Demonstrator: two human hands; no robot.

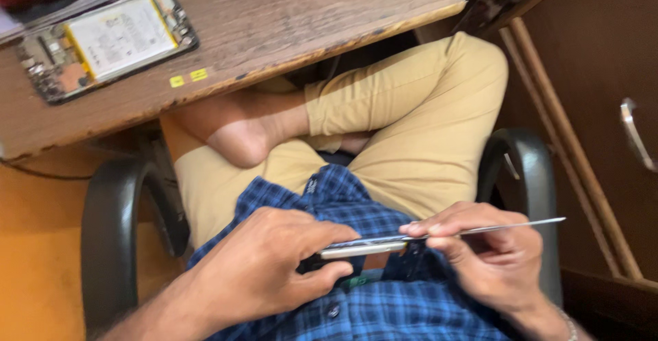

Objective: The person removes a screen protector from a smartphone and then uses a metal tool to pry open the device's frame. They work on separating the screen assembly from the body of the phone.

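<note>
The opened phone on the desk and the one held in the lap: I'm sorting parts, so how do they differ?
The opened phone lies flat on the wooden desk, untouched, showing its battery and circuit boards. The held phone is seen edge-on, gripped by the left hand, while the right hand holds a thin metal blade against its edge. Both are slim and rectangular.

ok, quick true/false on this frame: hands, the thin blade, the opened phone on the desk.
1. The left hand grips a slim phone-like device edge-on. True.
2. The right hand holds a thin flat metal tool against the device's edge. True.
3. The opened phone lies on the person's lap. False: it lies on the wooden desk, its battery showing.
4. The person wears a red shirt. False: the shirt is blue plaid.
5. Both hands are empty. False: each holds something.
</note>
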